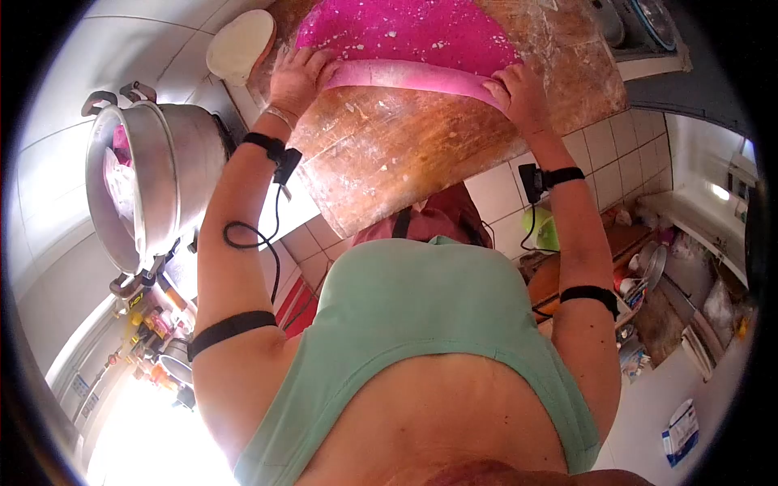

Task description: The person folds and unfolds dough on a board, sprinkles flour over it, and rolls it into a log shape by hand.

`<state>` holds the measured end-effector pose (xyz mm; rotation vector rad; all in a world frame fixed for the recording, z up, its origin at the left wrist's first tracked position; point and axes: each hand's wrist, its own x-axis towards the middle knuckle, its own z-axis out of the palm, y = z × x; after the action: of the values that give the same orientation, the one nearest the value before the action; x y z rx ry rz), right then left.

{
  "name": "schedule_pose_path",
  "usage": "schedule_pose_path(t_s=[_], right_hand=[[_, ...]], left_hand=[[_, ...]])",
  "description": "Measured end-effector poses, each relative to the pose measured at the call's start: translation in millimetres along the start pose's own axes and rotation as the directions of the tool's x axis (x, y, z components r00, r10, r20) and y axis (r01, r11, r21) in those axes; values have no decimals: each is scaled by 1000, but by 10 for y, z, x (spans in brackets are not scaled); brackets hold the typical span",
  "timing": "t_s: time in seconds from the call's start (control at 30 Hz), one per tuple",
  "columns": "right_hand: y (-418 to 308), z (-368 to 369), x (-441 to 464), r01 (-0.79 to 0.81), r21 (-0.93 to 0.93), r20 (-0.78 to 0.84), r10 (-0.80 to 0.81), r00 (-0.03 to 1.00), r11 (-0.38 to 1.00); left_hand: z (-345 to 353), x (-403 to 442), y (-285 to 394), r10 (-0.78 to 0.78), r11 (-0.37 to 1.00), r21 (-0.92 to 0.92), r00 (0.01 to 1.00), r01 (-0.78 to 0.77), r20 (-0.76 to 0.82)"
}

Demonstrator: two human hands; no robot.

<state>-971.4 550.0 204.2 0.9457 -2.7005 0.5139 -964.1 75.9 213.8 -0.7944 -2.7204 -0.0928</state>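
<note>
A bright magenta sheet of dough (405,32), scattered with white crumbs, lies on a floury wooden board (389,146). Its near edge is turned over into a paler pink roll (405,75) that curves from side to side. At the left end of this roll, my left hand (301,79) has its fingers bent over the dough edge. My right hand (519,93) grips the opposite end, thumb and fingers curled on the dough. Both wrists carry black straps with small cabled devices.
A pale round disc (241,47) rests by the board's left corner. Further left stands a large metal pot (170,174) with pink and white contents. Below the board's right side is a green container (541,229). Dark pans or trays (640,28) sit at the top right.
</note>
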Motion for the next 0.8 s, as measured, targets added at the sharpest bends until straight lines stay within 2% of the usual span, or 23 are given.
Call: schedule_pose_path(t_s=[0.07,0.1,0.17,0.2,0.23,0.3,0.37,0.43,0.47,0.6,0.67,0.7,0.77,0.8], right_hand=[[-32,3,63,-149,-62,-95,143,985,987],[-144,2,64,-149,-49,-97,144,985,988],[-455,-80,47,9,-195,-105,-30,994,981],[-559,-68,21,15,-197,-108,-36,993,980],[-638,-20,-47,6,-215,-123,-33,992,977],[-573,48,-121,0,-239,-131,-32,991,971],[-319,123,-165,57,-207,-65,-72,995,977],[-84,61,-137,111,-187,-25,-118,993,976],[31,18,-112,158,-170,12,-158,987,973],[279,-122,-23,93,-163,109,-76,991,982],[264,-140,64,-5,-243,63,21,998,970],[191,-101,90,-5,-246,62,21,998,969],[-109,54,135,-34,-316,-44,22,999,948],[-394,24,184,-9,-245,-29,2,1000,969]], left_hand=[[-112,41,155,-164,963,209,985,171,-49],[-118,-20,228,-164,961,220,986,169,-41],[-80,-188,388,-101,991,104,978,84,180],[-125,-167,415,46,997,-54,994,-52,-99],[-70,-160,371,46,997,-53,993,-52,-109],[22,-209,276,76,995,-54,993,-81,-94],[-25,-160,188,90,996,-3,993,-90,-72],[24,-73,13,150,987,48,987,-153,57],[32,-48,-71,128,991,18,987,-130,97],[-69,32,-143,113,988,91,990,-121,89],[-116,70,-56,47,995,91,999,-47,3],[-151,70,60,47,995,91,999,-47,1],[-157,40,331,-18,999,-34,1000,18,12],[-34,-2,382,100,993,-63,993,-103,-60]])
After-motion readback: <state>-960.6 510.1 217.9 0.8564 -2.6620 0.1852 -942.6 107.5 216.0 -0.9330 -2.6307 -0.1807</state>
